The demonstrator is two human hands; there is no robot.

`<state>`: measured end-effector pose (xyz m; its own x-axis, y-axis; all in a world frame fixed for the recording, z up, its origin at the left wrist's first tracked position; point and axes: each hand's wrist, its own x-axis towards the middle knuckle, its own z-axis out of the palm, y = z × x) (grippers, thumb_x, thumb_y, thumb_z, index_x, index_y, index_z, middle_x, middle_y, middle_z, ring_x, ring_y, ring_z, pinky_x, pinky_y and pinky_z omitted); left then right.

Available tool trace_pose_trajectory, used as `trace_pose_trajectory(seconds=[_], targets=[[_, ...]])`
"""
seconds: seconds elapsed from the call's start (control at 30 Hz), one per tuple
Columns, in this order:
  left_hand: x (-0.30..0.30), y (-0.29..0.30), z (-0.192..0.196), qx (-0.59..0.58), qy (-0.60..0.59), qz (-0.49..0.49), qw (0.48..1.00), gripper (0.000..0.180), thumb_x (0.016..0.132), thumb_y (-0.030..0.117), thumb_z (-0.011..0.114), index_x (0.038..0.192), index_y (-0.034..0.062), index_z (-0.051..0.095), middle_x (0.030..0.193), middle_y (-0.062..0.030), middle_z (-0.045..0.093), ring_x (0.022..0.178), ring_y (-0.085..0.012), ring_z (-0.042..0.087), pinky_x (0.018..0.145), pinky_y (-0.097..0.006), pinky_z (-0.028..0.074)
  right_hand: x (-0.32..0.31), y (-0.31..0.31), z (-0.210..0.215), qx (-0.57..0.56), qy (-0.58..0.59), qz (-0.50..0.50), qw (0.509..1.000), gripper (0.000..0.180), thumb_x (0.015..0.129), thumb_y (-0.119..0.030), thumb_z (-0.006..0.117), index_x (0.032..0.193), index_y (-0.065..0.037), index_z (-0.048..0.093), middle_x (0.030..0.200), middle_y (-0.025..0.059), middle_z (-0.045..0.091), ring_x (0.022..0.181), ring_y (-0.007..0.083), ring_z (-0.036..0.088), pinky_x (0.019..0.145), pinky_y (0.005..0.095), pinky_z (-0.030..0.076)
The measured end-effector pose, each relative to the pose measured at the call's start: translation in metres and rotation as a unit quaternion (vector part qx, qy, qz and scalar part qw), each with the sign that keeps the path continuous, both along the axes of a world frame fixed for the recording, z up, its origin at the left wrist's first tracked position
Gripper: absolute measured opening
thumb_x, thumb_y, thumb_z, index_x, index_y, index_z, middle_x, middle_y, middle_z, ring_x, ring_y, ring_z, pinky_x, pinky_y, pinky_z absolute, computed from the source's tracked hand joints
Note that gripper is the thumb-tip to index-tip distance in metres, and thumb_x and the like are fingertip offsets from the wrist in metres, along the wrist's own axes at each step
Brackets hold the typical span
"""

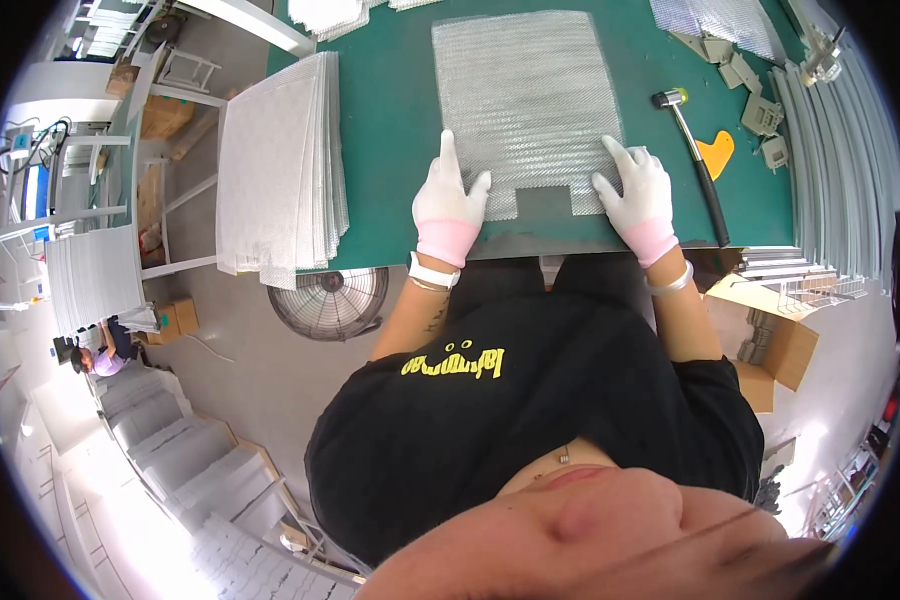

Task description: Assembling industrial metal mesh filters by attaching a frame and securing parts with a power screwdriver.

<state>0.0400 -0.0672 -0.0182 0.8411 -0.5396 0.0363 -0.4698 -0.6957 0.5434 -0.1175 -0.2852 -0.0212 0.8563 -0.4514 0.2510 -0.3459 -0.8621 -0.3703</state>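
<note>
Nearest, at the near edge of the green table (pixel 390 130), both gloved hands lie flat on one mesh sheet (pixel 525 95): the left hand (pixel 448 205) and the right hand (pixel 638 195) rest with fingers spread, palms pressing down, pinching nothing, one on each side of a rectangular notch in the sheet's near edge. The sheet looks thin, light and springy (expanded metal, probably), with cut edges that could snag, so the two near corners beside the notch seem the safest places to hold. Right of the sheet lies one mallet (pixel 692 150), and beyond it one orange scraper (pixel 717 153). Left of the sheet, one stack of white panels (pixel 280 160) overhangs the table edge. Farther right lie several small grey brackets (pixel 740 70).
</note>
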Motion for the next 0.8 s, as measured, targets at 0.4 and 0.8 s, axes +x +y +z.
trace_pose_trajectory(seconds=[0.4,0.8], targets=[[0.005,-0.004,0.006,0.069,-0.046,0.000,0.997,0.073,0.085,0.038,0.071,0.146,0.0081,0.044,0.115,-0.0173,0.060,0.094,-0.0334,0.065,0.076,-0.041,0.055,0.005,0.004,0.022,0.000,0.117,-0.052,0.992,0.050,0.085,-0.037,0.070,0.130,-0.018,0.062,0.104,0.0148,0.060,0.095,0.0329,0.061,0.082,0.0421,0.052],[0.044,0.005,0.015,0.037,-0.170,-0.102,0.979,0.060,0.083,0.050,0.068,0.129,0.0114,0.064,0.153,-0.0254,0.031,0.139,-0.0466,0.030,0.117,-0.056,0.020,0.130,-0.034,0.107,-0.034,-0.046,0.173,0.983,0.037,0.092,-0.030,0.061,0.118,-0.005,0.065,0.101,0.0177,0.064,0.098,0.0357,0.063,0.086,0.0443,0.051]])
